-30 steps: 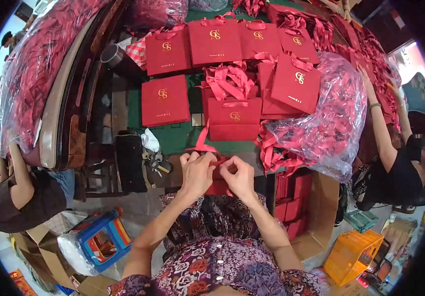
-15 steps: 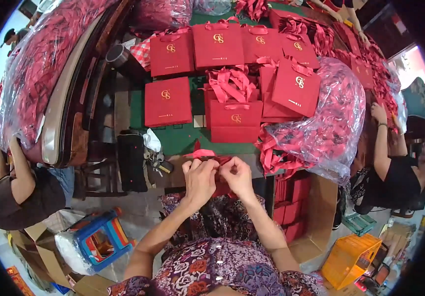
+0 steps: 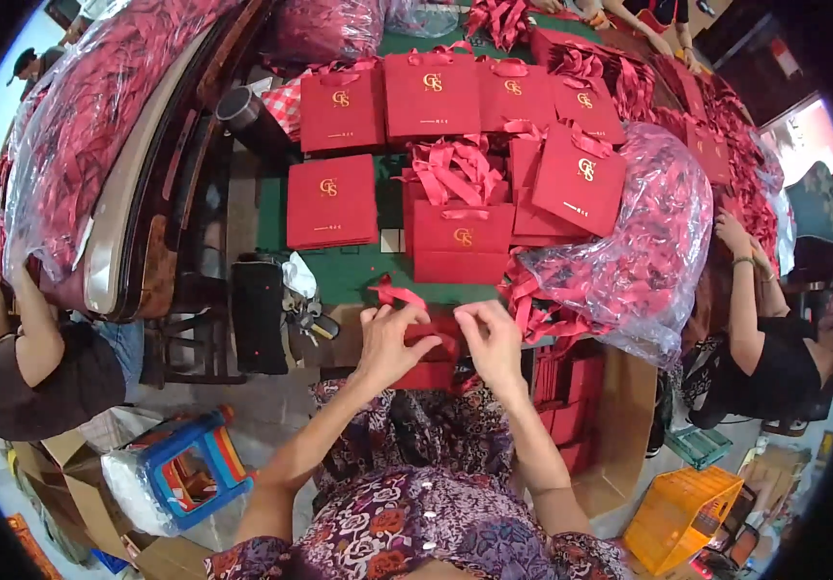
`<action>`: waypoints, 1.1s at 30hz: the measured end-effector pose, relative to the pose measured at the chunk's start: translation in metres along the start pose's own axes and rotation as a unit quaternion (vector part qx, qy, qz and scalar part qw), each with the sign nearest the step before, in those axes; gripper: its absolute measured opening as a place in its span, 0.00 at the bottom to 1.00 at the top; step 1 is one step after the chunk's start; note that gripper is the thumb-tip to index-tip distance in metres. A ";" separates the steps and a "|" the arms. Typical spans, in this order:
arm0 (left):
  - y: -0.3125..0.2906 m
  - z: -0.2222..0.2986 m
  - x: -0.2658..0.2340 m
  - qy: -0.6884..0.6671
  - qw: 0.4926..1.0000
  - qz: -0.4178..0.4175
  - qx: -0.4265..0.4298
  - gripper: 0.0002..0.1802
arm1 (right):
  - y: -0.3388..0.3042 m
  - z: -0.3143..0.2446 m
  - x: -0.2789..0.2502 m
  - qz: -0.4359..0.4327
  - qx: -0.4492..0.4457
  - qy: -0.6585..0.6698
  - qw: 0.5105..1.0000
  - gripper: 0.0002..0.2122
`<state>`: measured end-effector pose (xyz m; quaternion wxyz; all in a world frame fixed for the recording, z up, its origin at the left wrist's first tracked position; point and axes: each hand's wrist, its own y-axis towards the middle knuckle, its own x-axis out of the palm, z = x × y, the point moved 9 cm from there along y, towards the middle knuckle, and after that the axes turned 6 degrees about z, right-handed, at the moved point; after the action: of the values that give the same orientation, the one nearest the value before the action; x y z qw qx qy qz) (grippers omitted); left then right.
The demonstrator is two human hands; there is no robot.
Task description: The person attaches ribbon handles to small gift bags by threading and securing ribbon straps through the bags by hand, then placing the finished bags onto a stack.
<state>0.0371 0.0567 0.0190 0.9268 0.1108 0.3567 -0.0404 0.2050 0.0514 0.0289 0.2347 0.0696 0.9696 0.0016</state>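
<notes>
Red paper bag [image 3: 423, 375] sitting low, by the near edge of the green desk [image 3: 339, 267].
Left hand [image 3: 389, 348]: thumb and forefinger are standing apart, red ribbon [image 3: 398, 292] lying just beyond. Right hand [image 3: 492, 350]: fingertips are sitting close together; cannot tell whether they are gripping anything. Bag is showing between the hands, partly hidden.

Paper bags [image 3: 462, 246] on table [image 3: 339, 273], one nearer bag [image 3: 424, 374] before them, ribbon sack [image 3: 656, 227] right, tumbler [image 3: 260, 128] left
</notes>
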 end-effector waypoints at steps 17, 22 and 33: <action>-0.017 0.043 -0.006 0.033 0.981 0.020 0.191 0.05 | 0.013 0.012 0.042 -0.370 -0.091 -0.003 0.925 0.07; -0.004 0.044 -0.008 -0.011 0.985 -0.015 0.169 0.06 | 0.028 0.029 0.036 -0.222 -0.022 0.117 0.968 0.04; 0.019 0.003 -0.032 -0.013 1.000 0.027 0.006 0.11 | 0.009 0.028 0.010 -0.192 -0.032 0.002 0.981 0.13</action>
<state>0.0179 0.0740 0.0463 0.9313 0.1256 0.3413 -0.0188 0.2103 0.0605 0.0000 0.2304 -0.1252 0.9649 -0.0119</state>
